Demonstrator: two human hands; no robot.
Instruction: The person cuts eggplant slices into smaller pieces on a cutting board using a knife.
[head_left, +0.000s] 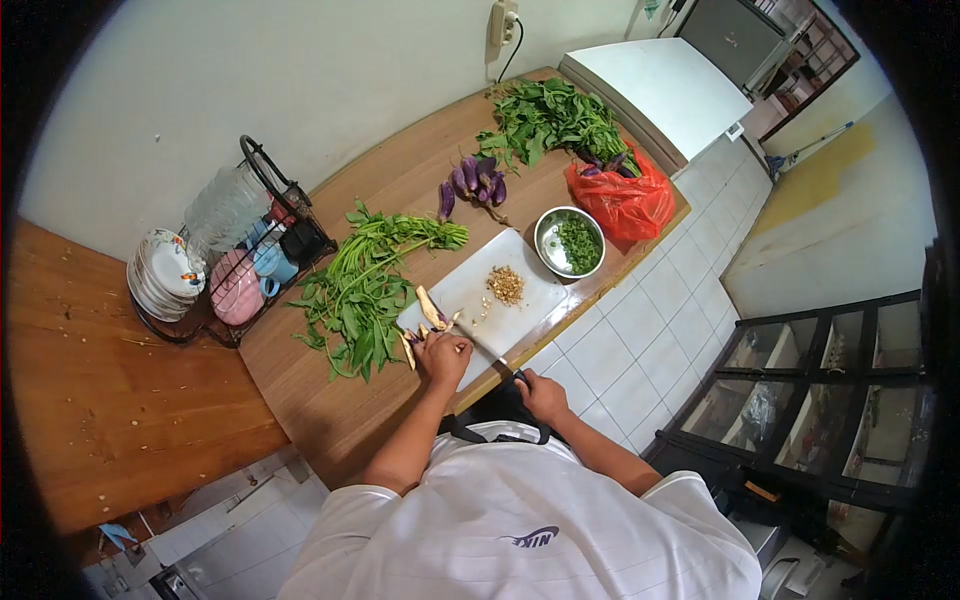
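My right hand is wrapped round the dark handle of a knife, whose blade points left over the white cutting board. At the board's lower left, my left hand has its fingers bent over pieces of cut eggplant, pale inside with purple skin. A small pile of chopped light brown bits lies on the board, with a few loose bits below it. Beside the board's right corner stands a metal bowl with chopped greens in it.
Leafy greens lie left of the board; purple eggplants and more greens lie behind. A red plastic bag sits at the table's right edge. At left stands a dish rack with plates and cups.
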